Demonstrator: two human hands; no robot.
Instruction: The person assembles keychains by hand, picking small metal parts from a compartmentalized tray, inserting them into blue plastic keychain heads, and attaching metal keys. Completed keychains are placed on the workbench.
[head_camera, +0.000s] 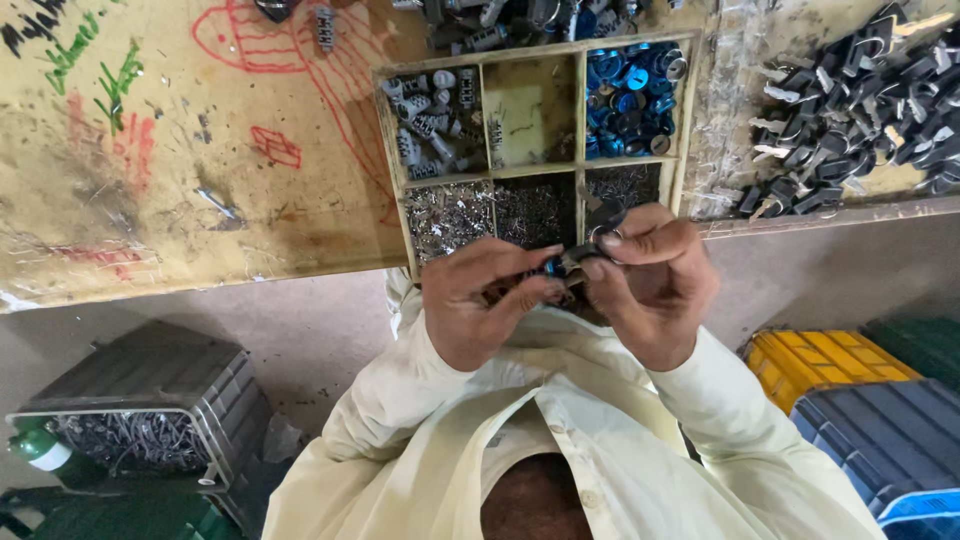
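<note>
Workbench surface: scarred yellow-painted board, marked with red and green scribbles, carrying a compartmented wooden tray that serves as the reference point below.

Hands: both are raised together just below the tray's front edge. The left hand is closed, fingers pinching a small dark metal part with a blue piece. The right hand is closed on the same part from the other side, thumb and forefinger pressed on top. A ring-shaped bit shows at the right fingertips; its nature cannot be told.

Step in hand, by judgement: fitting or checking a small assembly between the fingertips. The next move likely calls for a steady pinch and fine alignment, since the pieces are tiny.

Containers:
- Tray, upper left cell: grey metal cylinders. Upper middle cell: almost bare. Upper right cell: blue discs. Lower cells: fine silvery and dark small parts.
- Right of the tray: a heap of black-headed keys.
- Below and left of the tray: a grey crate holding metal pieces.
- Below and right: yellow crate and blue crate, contents not visible.
</note>
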